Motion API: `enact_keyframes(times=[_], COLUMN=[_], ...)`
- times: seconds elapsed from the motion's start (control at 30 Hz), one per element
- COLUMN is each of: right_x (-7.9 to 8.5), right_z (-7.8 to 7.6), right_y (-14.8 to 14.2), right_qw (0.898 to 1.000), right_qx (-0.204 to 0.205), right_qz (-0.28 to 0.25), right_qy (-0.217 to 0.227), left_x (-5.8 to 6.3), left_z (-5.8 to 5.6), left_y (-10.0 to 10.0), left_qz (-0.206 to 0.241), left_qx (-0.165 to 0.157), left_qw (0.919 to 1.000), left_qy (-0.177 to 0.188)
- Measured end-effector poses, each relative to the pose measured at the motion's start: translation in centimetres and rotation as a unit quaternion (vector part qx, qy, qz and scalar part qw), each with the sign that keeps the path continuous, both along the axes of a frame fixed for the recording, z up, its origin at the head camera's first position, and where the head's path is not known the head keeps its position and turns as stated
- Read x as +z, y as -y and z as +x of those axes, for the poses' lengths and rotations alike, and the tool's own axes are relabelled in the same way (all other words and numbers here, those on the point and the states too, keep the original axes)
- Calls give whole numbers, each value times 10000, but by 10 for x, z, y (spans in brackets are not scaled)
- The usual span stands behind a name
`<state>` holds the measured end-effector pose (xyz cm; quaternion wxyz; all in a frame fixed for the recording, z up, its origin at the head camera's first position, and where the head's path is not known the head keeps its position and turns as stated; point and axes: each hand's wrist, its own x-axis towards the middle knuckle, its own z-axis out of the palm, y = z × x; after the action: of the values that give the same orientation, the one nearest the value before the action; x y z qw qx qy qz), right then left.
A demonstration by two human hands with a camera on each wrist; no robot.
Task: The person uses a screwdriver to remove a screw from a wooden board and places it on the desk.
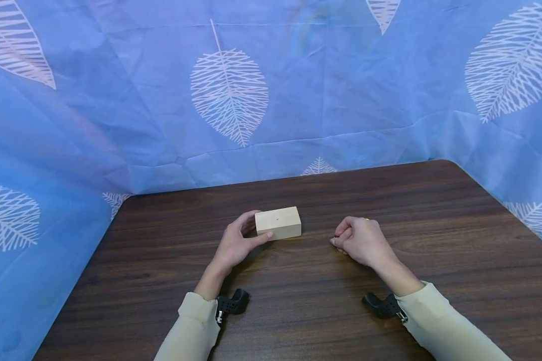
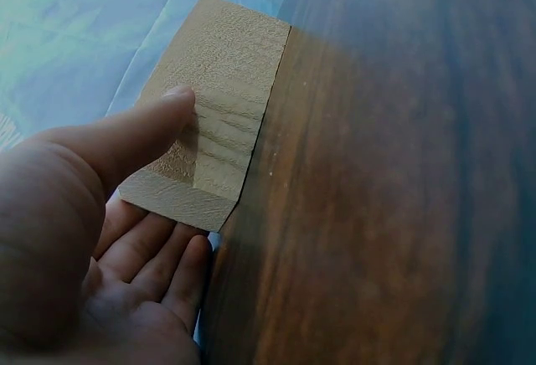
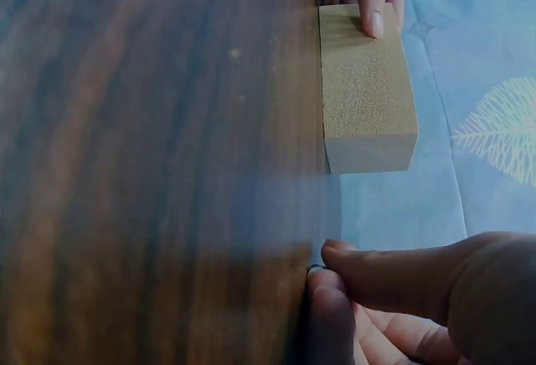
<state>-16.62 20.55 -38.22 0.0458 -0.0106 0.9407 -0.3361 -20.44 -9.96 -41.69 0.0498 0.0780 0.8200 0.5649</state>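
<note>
A pale wooden block [image 1: 278, 223] lies on the table, with a small dark dot in its top face. My left hand [image 1: 237, 244] holds its left end, the thumb on the near side and the fingers around the far side and end. In the left wrist view, the thumb presses the block's [image 2: 226, 89] broad face. To the right of the block and apart from it, my right hand [image 1: 363, 240] pinches a small thin dark item [image 3: 315, 268] between thumb and forefinger. Most of that item is hidden, so its kind cannot be told.
The dark wood-grain table [image 1: 298, 301] has rounded far corners. Blue cloth [image 1: 153, 100] with white leaf prints hangs behind it and along both sides. Black wrist mounts [image 1: 235, 302] sit at both cuffs, above the tabletop.
</note>
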Motion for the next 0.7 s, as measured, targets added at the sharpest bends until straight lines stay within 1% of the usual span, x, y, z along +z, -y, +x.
enact_keyframes(times=[0.2, 0.4, 0.57, 0.63, 0.7], right_x=[-5, -9, -3, 1, 7], right_z=[1, 1, 1, 1, 2], right_y=[2, 5, 2, -1, -4], right_qw=[9998, 10000, 10000, 9999, 9992], right_qx=[-114, -65, 2, 59, 153], right_qz=[84, 72, -2, 10, 52], right_qy=[138, 22, -18, -137, -358], left_x=[-4, -6, -4, -2, -1], left_z=[-1, 0, 0, -1, -2], left_y=[-1, 1, 1, 1, 3], left_qz=[67, 16, 15, 101, 187], left_qx=[-6, 48, 9, -46, -114], left_qw=[10000, 10000, 10000, 9999, 9997], left_qy=[49, 34, 33, 76, 120])
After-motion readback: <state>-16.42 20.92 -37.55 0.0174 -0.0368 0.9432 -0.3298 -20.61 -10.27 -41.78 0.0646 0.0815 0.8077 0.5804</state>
